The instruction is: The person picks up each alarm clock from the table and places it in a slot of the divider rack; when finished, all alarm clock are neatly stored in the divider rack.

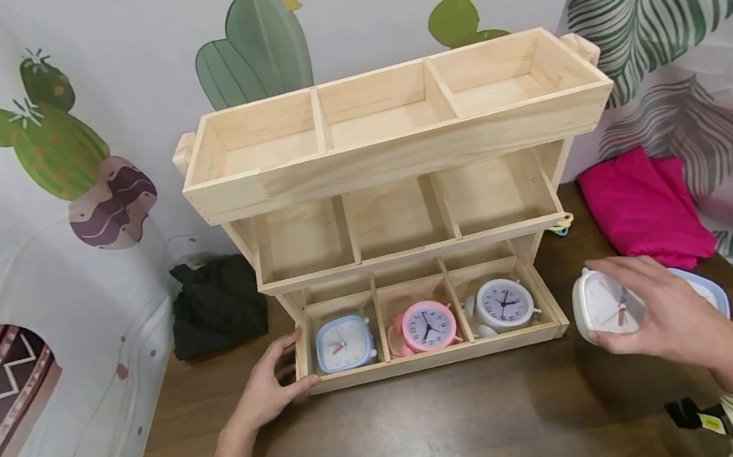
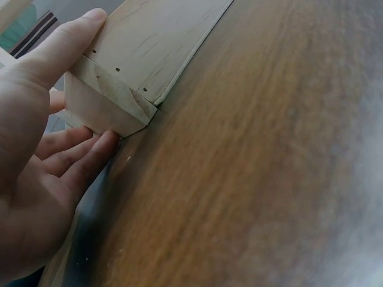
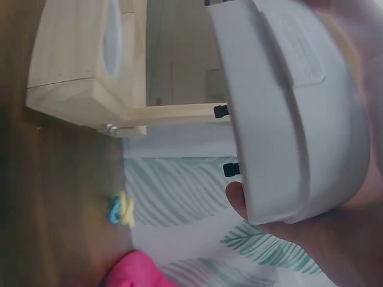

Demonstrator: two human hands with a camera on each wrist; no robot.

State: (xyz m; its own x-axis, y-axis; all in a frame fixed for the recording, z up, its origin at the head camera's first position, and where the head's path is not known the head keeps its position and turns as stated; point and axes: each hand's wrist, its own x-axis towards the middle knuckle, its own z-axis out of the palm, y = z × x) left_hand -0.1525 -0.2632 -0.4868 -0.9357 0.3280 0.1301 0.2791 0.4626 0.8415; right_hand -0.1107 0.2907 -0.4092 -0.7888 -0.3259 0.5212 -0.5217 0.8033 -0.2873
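A three-tier wooden rack (image 1: 396, 146) stands on the brown table (image 1: 443, 426). Its bottom tier holds a blue clock (image 1: 344, 343), a pink clock (image 1: 429, 325) and a white round clock (image 1: 504, 304). My left hand (image 1: 269, 386) grips the rack's lower left corner (image 2: 111, 98), thumb on the front face, fingers round the end. My right hand (image 1: 650, 314) holds a white square clock (image 1: 600, 302) off the rack's right end; its back (image 3: 293, 113) fills the right wrist view. A light blue clock (image 1: 707, 289) lies partly hidden behind that hand.
A pink cloth (image 1: 643, 206) lies at the back right and a dark cloth (image 1: 215, 306) at the back left. A small blue-yellow item (image 3: 119, 210) sits by the rack's right foot. The upper two tiers hold nothing. Printed curtains wall in the table.
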